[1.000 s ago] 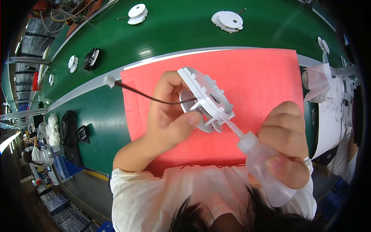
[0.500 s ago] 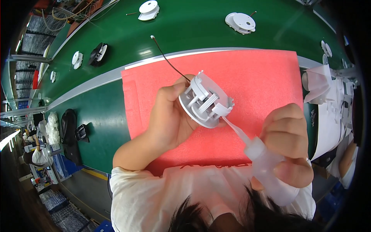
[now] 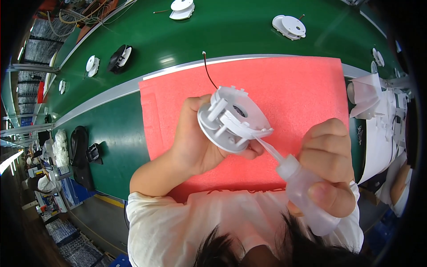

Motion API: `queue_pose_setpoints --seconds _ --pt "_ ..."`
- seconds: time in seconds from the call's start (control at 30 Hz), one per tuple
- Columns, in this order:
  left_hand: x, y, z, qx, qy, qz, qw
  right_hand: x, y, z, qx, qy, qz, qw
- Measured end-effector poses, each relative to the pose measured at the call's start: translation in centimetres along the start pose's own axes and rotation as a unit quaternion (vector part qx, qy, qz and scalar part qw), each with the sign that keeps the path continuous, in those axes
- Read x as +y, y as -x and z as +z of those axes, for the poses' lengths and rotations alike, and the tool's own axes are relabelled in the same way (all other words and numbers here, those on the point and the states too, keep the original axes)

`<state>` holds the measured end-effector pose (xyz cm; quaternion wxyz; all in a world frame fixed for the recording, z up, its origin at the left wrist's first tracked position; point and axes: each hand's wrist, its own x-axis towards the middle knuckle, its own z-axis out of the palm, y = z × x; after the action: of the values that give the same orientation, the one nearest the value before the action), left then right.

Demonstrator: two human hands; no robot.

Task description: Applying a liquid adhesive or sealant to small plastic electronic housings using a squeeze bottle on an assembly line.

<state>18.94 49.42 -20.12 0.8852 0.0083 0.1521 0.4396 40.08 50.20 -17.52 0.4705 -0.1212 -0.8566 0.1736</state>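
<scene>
My left hand (image 3: 195, 138) grips a white plastic geared assembly (image 3: 229, 118) and holds it tilted above the pink foam mat (image 3: 302, 89). A thin dark cable (image 3: 208, 71) with a small white connector sticks up from its far side. In my right hand (image 3: 327, 160) is a translucent squeeze bottle (image 3: 307, 193), fingers wrapped round its body. The bottle's narrow tapered nozzle points up and left, its tip at the lower right edge of the assembly; whether it touches cannot be made out.
Beyond the mat runs a green conveyor belt (image 3: 231, 33) carrying several white assemblies (image 3: 291, 27) and a black-and-white one (image 3: 120, 58). Black items (image 3: 80, 153) lie on the green table at left. White sheets (image 3: 382, 129) lie at right, near another person's arm (image 3: 400, 184).
My left hand has turned the assembly, so its gears show less and its flat side more. The cable has swung right. Parts on the belt have shifted right.
</scene>
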Motion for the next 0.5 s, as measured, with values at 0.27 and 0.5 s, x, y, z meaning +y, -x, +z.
queue_pose_setpoints --seconds 0.27,0.5 --pt "0.0 0.2 -0.6 -0.02 0.053 0.003 0.998 0.3 0.3 0.1 0.004 -0.005 -0.005 1.0" --pt "-0.4 0.3 -1.9 -0.125 0.125 0.006 0.984 0.6 0.7 0.1 -0.007 -0.02 -0.025 0.999"
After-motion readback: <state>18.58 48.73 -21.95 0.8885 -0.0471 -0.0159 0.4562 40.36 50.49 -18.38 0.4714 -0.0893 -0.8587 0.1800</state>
